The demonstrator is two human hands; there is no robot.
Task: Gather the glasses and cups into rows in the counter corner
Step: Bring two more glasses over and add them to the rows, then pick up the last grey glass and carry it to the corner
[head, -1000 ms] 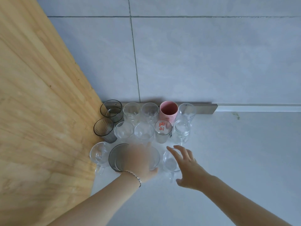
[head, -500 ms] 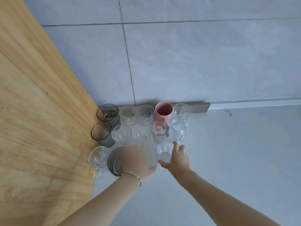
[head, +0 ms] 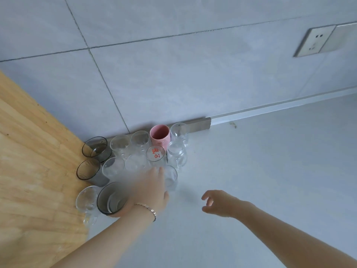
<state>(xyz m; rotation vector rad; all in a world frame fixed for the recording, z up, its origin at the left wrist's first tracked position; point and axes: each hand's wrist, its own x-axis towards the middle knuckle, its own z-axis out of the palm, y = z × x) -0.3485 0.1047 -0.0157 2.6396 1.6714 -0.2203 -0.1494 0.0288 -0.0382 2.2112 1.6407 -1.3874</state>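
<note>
Pulled back from the small clear glass (head: 171, 177) it was steadying half a second ago, my right hand (head: 219, 203) now hangs over bare grey desk (head: 251, 190), fingers loosely curled and holding nothing. My left hand (head: 148, 192), a thin chain bracelet (head: 146, 208) at the wrist, lies blurred across the near row with its fingers spread; its palm side is against the wide smoky-grey glass tumbler (head: 113, 199), though I cannot tell whether it grips the rim or merely presses on it.

That tumbler stands between a clear glass handled mug (head: 86, 200), nearest the upright light wooden panel (head: 29, 171), and the small clear glass on the other side, forming a third, nearest row of three.

Behind it, the middle row reads from the panel outward: a dark ribbed tumbler (head: 87, 169), two clear glasses, a clear glass with red lettering (head: 156, 153) and a clear stemmed glass (head: 176, 153). Farthest back, against the grey tiled wall (head: 173, 74), stand a dark grey tumbler (head: 94, 147), two more clear glasses, a pink ceramic cup (head: 160, 135) and one last clear glass (head: 178, 130).

By my reckoning the gathering is nearly finished: everything in view sits packed into the corner, no stray vessel shows on the open desk, and only squaring up the near row seems left.
</note>
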